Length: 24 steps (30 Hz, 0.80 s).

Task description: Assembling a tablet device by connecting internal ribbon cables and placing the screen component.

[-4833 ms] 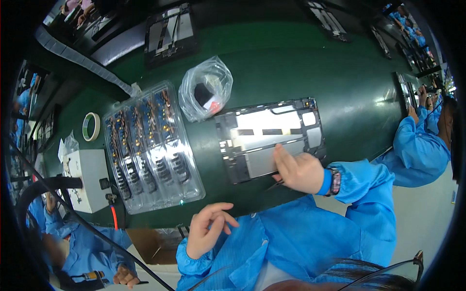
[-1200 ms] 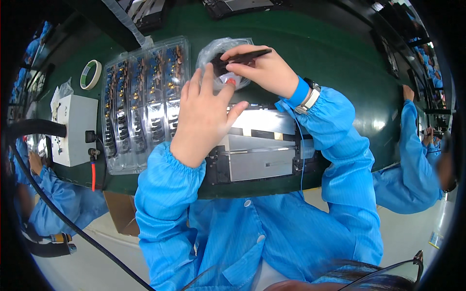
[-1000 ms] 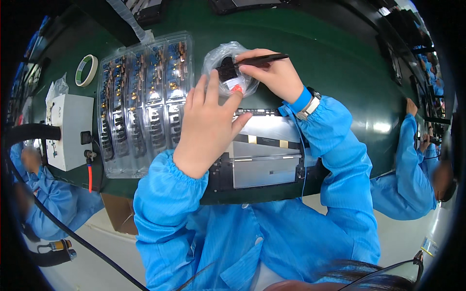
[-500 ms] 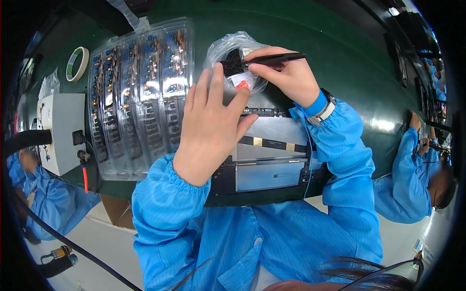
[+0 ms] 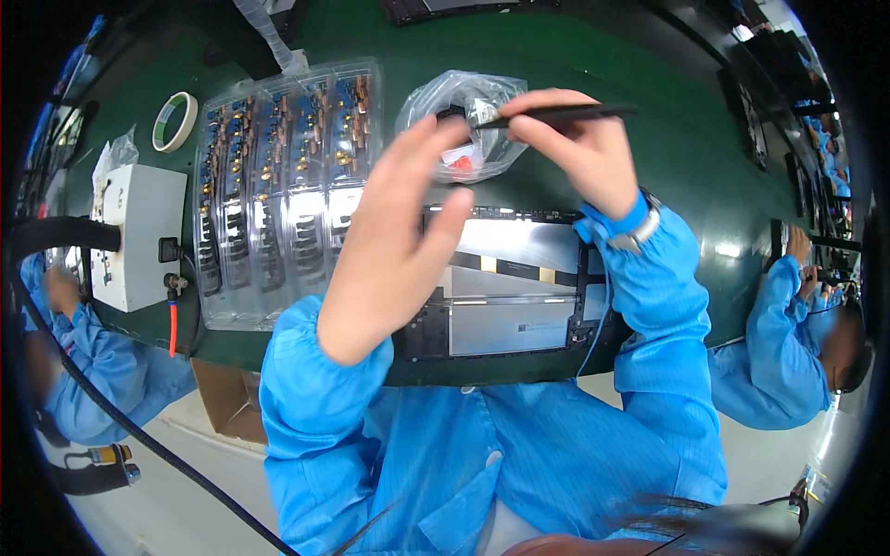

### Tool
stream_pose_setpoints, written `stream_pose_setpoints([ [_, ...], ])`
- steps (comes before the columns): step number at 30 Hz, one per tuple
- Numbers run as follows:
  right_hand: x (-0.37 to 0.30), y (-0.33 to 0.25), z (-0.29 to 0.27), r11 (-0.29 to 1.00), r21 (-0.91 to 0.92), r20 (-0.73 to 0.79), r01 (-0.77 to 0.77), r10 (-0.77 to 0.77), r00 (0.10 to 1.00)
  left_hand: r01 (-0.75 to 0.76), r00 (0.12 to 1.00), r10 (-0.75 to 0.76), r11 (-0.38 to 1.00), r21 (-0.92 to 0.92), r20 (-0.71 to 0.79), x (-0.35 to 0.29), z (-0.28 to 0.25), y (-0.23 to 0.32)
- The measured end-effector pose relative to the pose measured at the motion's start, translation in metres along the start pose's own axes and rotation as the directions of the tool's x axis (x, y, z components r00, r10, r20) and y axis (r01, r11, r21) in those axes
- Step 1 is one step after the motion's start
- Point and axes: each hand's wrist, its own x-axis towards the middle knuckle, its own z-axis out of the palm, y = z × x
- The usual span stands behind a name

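Observation:
Black tweezers (image 5: 579,113) are gripped in my right hand (image 5: 598,157), their tip pointing left over a clear plastic bag (image 5: 505,165). Inside the open bag lie dark small parts, pale pieces and something orange-red (image 5: 461,164). My left hand (image 5: 385,241) is blurred by motion at the bag's left side, thumb held apart from the fingers, with nothing visible in it. Below the bag lies an open flat device (image 5: 510,329) with silver panels and a dark strip across it; my left hand covers its left part.
Clear trays (image 5: 287,195) of small circuit boards lie on the green table, left of my hand. Farther left are a tape roll (image 5: 174,122) and a white box (image 5: 139,236) with a black hose. A blue cord (image 5: 603,320) hangs from my right wrist strap. Co-workers sit at both sides.
My left hand has drawn back slightly toward me and blurs. My right hand with the tweezers has shifted right, away from the bag's middle. The view has shifted a little.

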Motion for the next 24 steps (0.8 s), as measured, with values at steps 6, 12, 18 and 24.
stream_pose_setpoints([
  [6, -0.036, -0.073, 0.013, 0.875, -0.141, 0.376, 0.464, -0.386, 0.842, 0.142, 0.893, -0.399, -0.187, -0.972, 0.207, -0.017, 0.009, 0.038],
  [12, -0.056, -0.071, 0.029, 0.85, -0.186, 0.424, 0.492, -0.383, 0.821, 0.125, 0.944, -0.237, -0.389, -0.913, 0.23, -0.033, 0.032, 0.04],
  [18, -0.071, -0.087, 0.028, 0.871, -0.175, 0.4, 0.458, -0.362, 0.842, 0.068, 0.981, -0.092, -0.667, -0.742, 0.173, -0.05, 0.038, 0.042],
  [24, -0.081, -0.086, 0.041, 0.851, -0.169, 0.45, 0.497, -0.382, 0.807, 0.037, 0.977, -0.13, -0.677, -0.735, 0.168, -0.063, 0.033, 0.049],
])
